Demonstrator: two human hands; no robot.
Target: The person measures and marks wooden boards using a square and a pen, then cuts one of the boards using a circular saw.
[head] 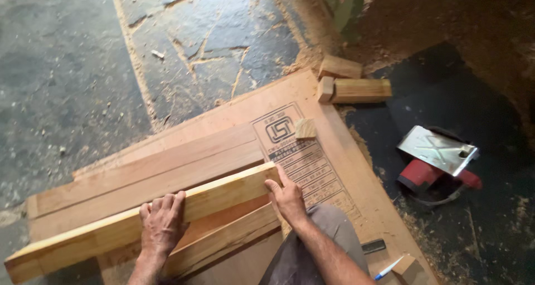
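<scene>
A long pale wooden beam (223, 193) lies slanted across several flat planks (167, 168) on a plywood sheet (334, 134). My left hand (161, 223) wraps over the beam's top near its middle, fingers curled on the far edge. At the beam's right end my right hand (287, 196) grips the end, thumb and index finger along it. My knee in grey trousers (329, 229) rests on the sheet below the right hand.
A small wood block (305, 128) sits on the plywood's printed stamp. Wooden offcuts (356, 90) lie at the sheet's far corner. A red circular saw (437, 162) rests on the dark floor at right. A blue pen (388, 268) and a dark flat object (373, 246) lie near my knee. Sawdust covers the stone floor.
</scene>
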